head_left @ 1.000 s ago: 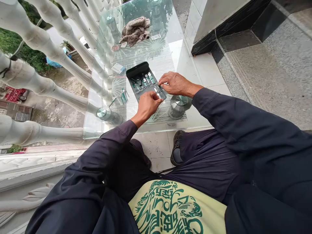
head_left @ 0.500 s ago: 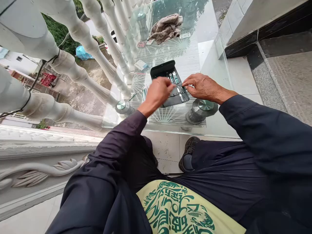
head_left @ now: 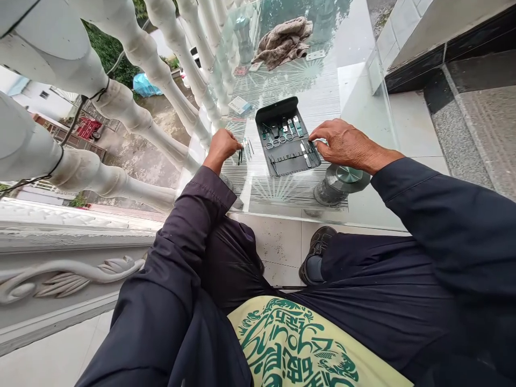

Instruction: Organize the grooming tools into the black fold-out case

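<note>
Here, the left hand point(head_left: 223, 148) is curled over small loose tools point(head_left: 244, 149) on the glass tabletop point(head_left: 355, 91), just left of the open black case point(head_left: 282, 161). Whether it grips one cannot be told. The right hand point(head_left: 342, 144) has bent fingers touching tools at the case's right edge; its grip is unclear too. A cloth point(head_left: 284, 40) lies far back.

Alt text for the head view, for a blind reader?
A seated person's right hand rests on an open dark tool case on a glass table; the left hand is at loose small tools beside it. A crumpled cloth lies farther back.
</note>
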`<action>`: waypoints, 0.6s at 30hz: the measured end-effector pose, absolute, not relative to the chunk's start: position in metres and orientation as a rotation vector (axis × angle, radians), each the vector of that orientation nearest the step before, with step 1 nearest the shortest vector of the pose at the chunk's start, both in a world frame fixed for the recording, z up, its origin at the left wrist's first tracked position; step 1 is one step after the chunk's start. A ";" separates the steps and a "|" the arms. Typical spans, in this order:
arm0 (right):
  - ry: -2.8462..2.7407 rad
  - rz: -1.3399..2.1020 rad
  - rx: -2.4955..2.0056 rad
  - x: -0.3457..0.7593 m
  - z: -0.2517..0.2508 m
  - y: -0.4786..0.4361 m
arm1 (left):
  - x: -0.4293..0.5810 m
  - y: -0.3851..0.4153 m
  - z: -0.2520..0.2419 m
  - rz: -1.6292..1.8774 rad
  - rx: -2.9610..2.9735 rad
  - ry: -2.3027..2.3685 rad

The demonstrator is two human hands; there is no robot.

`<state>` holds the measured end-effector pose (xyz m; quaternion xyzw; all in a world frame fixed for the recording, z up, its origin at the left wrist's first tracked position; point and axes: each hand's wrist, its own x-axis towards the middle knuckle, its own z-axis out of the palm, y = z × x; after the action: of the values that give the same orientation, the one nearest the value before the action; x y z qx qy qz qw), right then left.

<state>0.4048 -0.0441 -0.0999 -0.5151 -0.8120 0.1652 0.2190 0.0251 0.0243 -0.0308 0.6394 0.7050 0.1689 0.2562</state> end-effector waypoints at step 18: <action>-2.274 0.432 -1.506 0.397 -0.088 -0.052 | 0.048 0.065 -0.027 0.364 1.764 2.111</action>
<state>0.3972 -0.0523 -0.0879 -0.5356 -0.8086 0.1538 0.1888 0.0479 0.0651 -0.0274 0.6250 0.7480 0.1289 0.1825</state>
